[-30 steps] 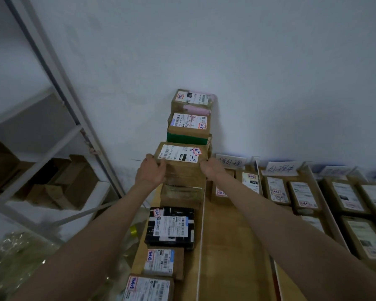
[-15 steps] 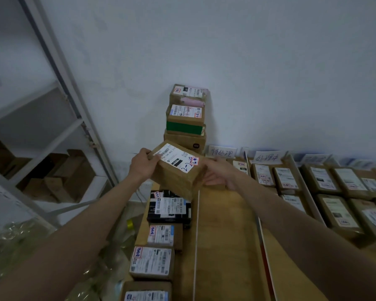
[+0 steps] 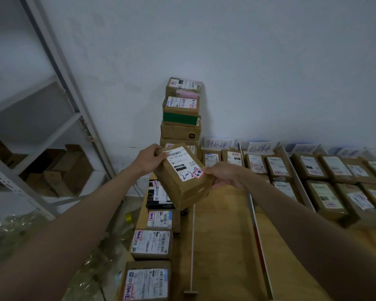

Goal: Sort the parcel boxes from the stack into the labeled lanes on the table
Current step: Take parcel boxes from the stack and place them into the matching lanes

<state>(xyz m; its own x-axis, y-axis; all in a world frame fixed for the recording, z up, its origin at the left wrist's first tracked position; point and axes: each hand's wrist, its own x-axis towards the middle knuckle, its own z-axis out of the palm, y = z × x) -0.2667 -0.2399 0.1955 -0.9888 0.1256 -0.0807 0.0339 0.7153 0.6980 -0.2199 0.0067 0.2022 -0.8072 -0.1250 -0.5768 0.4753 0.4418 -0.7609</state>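
Parcel box (image 3: 182, 175) is gripped at far-left corner by left hand (image 3: 147, 159) and right edge by right hand (image 3: 225, 175). Judged rigid, light; opposite edges suit gripping.

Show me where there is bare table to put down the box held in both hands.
The brown parcel box, gripped by the left hand and right hand, hangs over the widest bare wood, between the thin white divider and the striped divider. The right lanes and left row are crowded.
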